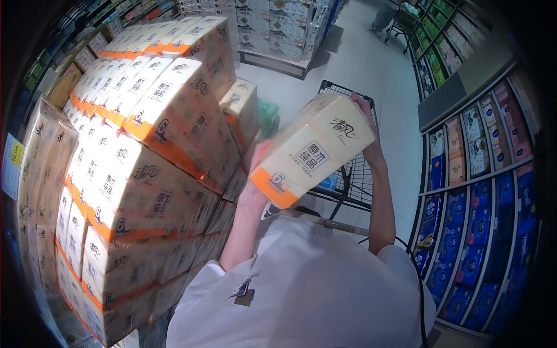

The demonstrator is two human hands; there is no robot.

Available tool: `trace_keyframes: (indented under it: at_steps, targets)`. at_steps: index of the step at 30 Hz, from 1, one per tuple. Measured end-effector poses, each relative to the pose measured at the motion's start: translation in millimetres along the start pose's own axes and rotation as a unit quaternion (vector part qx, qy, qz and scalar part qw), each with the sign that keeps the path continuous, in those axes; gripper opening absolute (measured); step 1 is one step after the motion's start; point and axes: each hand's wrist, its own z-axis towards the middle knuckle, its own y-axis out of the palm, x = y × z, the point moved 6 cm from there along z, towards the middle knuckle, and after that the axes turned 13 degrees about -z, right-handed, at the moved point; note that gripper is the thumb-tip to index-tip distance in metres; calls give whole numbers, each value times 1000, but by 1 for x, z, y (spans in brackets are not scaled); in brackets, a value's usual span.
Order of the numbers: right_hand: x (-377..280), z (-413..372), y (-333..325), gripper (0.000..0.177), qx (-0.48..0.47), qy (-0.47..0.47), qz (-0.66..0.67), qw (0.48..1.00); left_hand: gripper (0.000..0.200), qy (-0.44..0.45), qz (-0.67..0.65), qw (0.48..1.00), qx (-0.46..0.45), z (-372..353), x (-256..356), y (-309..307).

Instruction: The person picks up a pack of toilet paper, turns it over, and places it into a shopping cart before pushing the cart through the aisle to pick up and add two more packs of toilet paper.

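Note:
A cream tissue pack with an orange end (313,152) is held tilted in front of my chest, between both hands. My left hand (255,174) grips its lower left side, the fingers partly hidden behind it. At the upper right corner, my right hand (365,110) is closed on the same pack. Behind and below the pack is a black wire shopping cart (354,180), with a blue item (328,183) inside. To the left rises a tall stack of matching cream and orange packs (174,127).
Shelves with blue, pink and white packs (476,214) line the right side. A pallet display of white packs (278,35) stands ahead. Farther off, a person (384,14) is beside another cart (404,22). A price sign (13,159) hangs at far left.

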Motion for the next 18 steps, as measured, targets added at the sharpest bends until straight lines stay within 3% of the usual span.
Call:
trace_keyframes:
  at_steps: [2, 5, 6, 9, 11, 15, 17, 18]
  targets:
    - [-8, -3, 1, 65, -8, 6, -1, 1000, 42, -19, 32, 997, -70, 3, -2, -5]
    - [-26, -20, 4, 68, -45, 56, 85, 994, 41, 3, 16, 998, 62, -1, -5, -10]
    - [-30, -23, 4, 70, -38, 59, 92, 993, 41, 2, 15, 998, 59, -1, -5, -8]
    - [-39, -25, 0, 73, -29, -94, -85, 991, 41, -1, 14, 998, 53, -4, -1, 5]
    - [-35, -27, -5, 70, -68, -163, -68, 982, 41, -10, 19, 998, 53, -11, 1, 16]
    - [-5, -26, -22, 56, -169, -32, 271, 947, 44, 21, 35, 997, 62, -9, 15, 6]
    - [13, -27, -20, 52, -140, 31, 268, 953, 48, 41, 59, 996, 61, -17, 15, 13]
    - [19, -28, -18, 53, -102, 34, 204, 973, 49, 46, 74, 994, 72, -18, 15, 13]
